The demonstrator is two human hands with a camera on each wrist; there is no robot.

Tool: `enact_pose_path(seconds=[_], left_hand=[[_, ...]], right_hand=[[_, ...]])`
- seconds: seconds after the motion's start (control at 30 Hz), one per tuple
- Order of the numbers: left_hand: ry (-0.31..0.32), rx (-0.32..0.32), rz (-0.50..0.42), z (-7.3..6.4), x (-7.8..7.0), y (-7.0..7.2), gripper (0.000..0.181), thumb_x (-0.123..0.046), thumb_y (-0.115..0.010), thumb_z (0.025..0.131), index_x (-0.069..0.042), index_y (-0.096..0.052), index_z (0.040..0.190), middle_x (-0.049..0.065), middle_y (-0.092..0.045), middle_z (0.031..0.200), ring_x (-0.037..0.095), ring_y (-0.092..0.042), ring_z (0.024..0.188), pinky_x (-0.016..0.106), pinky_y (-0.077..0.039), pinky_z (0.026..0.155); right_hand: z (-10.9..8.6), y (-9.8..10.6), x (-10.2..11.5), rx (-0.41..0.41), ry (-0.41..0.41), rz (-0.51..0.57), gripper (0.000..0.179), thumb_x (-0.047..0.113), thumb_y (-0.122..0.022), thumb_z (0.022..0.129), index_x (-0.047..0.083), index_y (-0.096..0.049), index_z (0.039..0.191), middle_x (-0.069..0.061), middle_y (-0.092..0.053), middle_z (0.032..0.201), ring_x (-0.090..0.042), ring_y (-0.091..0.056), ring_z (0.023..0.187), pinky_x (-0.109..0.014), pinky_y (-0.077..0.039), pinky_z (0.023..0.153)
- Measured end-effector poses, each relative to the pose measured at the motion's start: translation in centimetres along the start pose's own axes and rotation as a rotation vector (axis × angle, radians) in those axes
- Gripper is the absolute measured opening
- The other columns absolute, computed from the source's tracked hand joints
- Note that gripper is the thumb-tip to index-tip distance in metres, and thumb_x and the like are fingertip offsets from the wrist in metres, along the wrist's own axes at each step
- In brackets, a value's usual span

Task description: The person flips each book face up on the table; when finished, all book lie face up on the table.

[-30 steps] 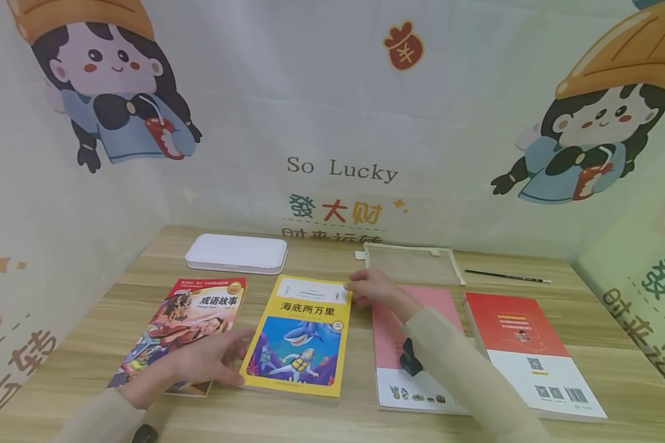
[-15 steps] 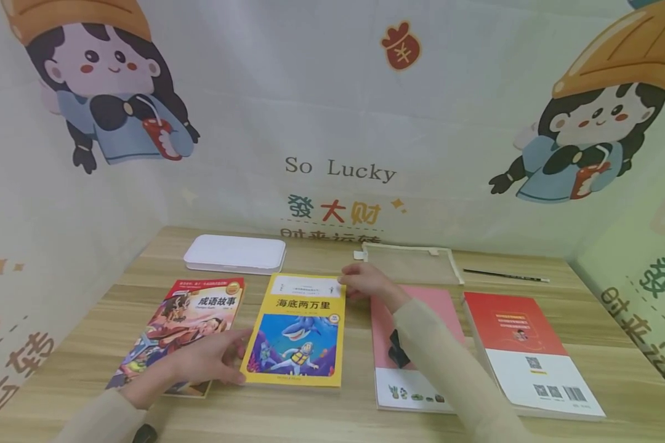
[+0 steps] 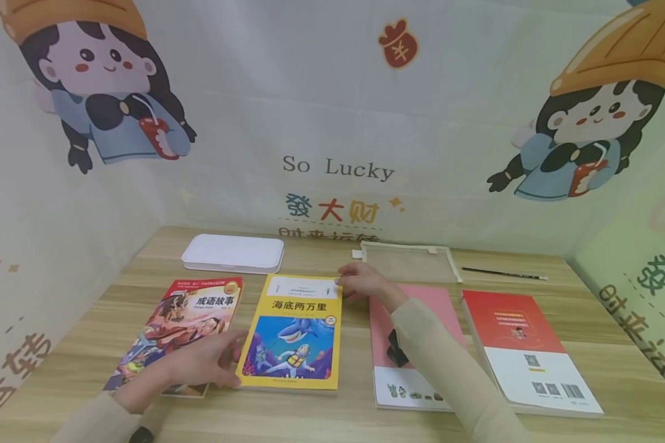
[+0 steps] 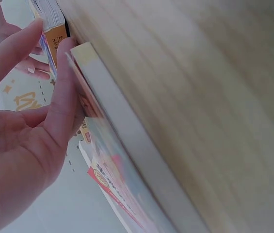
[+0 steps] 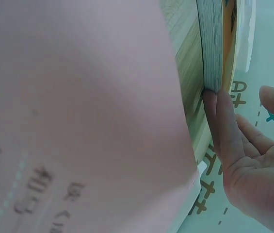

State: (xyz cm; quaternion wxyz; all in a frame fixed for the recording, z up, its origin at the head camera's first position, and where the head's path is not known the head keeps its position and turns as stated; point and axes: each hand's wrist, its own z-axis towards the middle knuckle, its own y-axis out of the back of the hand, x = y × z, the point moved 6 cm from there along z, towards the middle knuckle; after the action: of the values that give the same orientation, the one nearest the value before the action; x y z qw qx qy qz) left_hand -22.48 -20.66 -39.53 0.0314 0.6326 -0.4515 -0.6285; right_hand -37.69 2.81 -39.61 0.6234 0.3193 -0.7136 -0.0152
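A yellow paperback book (image 3: 290, 344) with a shark and a diver on its cover lies on the wooden table, mid-front in the head view. My left hand (image 3: 205, 363) is at its lower left corner, thumb tip right at the corner, over part of the red-topped storybook (image 3: 205, 307). In the left wrist view, straight fingers (image 4: 61, 104) lie along the storybook's edge. At the yellow book's upper right side is my right hand (image 3: 368, 286). The right wrist view has its straight fingers (image 5: 228, 126) touching the end of the book's page block (image 5: 212, 48).
A white flat case (image 3: 233, 253) stands behind the two books. Right of it lie a mesh zip pouch (image 3: 410, 263) and a black pencil (image 3: 504, 273). A pink book (image 3: 385, 332) sits under my right forearm, with a red-and-white book (image 3: 532, 344) beyond it. Printed cloth walls (image 3: 244, 123) enclose the table.
The yellow book has shifted slightly left and stands a little straighter. My right hand has moved left along with it, while the left hand stays at the lower corner.
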Motion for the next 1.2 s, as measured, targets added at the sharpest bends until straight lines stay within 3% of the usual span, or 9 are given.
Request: enact_pose_path(seconds=[0.57,0.77,0.97,1.07,1.2], left_hand=[[0.037,0.014,-0.074,0.1,-0.3,-0.3,0.08,-0.015,-0.074,0.071,0.01,-0.027,0.13,0.008,-0.049,0.086,0.021,-0.053,0.059,0.03,-0.047,0.047],[0.056,-0.075,-0.025,0.5,-0.7,0.3,0.072,-0.025,-0.071,0.074,0.005,-0.034,0.128,0.006,-0.05,0.085,0.02,-0.054,0.056,0.03,-0.045,0.046],[-0.051,-0.17,0.012,1.3,-2.6,0.8,0.059,-0.026,-0.065,0.08,0.001,-0.04,0.126,0.005,-0.051,0.086,0.018,-0.052,0.056,0.027,-0.043,0.043],[-0.11,-0.167,0.002,2.0,-3.5,0.4,0.053,-0.025,-0.061,0.083,-0.001,-0.041,0.126,0.004,-0.052,0.087,0.017,-0.053,0.059,0.028,-0.045,0.045],[-0.163,-0.106,-0.036,3.3,-4.4,-0.8,0.047,-0.024,-0.058,0.086,-0.003,-0.042,0.126,0.005,-0.053,0.091,0.018,-0.057,0.066,0.03,-0.048,0.049]], right_hand=[[-0.4,0.4,-0.1,0.01,-0.016,0.01,0.044,0.011,-0.055,0.086,-0.004,-0.041,0.125,-0.021,-0.048,0.118,-0.026,-0.061,0.08,-0.035,-0.051,0.066],[-1.1,1.9,0.0,-0.01,0.045,0.064,0.044,0.006,-0.05,0.086,-0.006,-0.039,0.126,-0.024,-0.048,0.116,-0.033,-0.059,0.086,-0.037,-0.051,0.069],[-2.5,4.7,-0.4,-0.022,0.104,0.027,0.043,0.005,-0.045,0.089,-0.011,-0.034,0.127,-0.03,-0.044,0.119,-0.038,-0.054,0.095,-0.04,-0.047,0.077],[-3.2,6.2,-0.9,-0.029,0.103,-0.003,0.043,0.006,-0.044,0.09,-0.011,-0.033,0.128,-0.03,-0.042,0.121,-0.037,-0.054,0.096,-0.041,-0.046,0.079],[-4.2,7.9,-1.7,-0.044,0.09,-0.047,0.043,0.008,-0.044,0.091,-0.01,-0.032,0.129,-0.03,-0.04,0.123,-0.037,-0.052,0.099,-0.042,-0.044,0.082]])
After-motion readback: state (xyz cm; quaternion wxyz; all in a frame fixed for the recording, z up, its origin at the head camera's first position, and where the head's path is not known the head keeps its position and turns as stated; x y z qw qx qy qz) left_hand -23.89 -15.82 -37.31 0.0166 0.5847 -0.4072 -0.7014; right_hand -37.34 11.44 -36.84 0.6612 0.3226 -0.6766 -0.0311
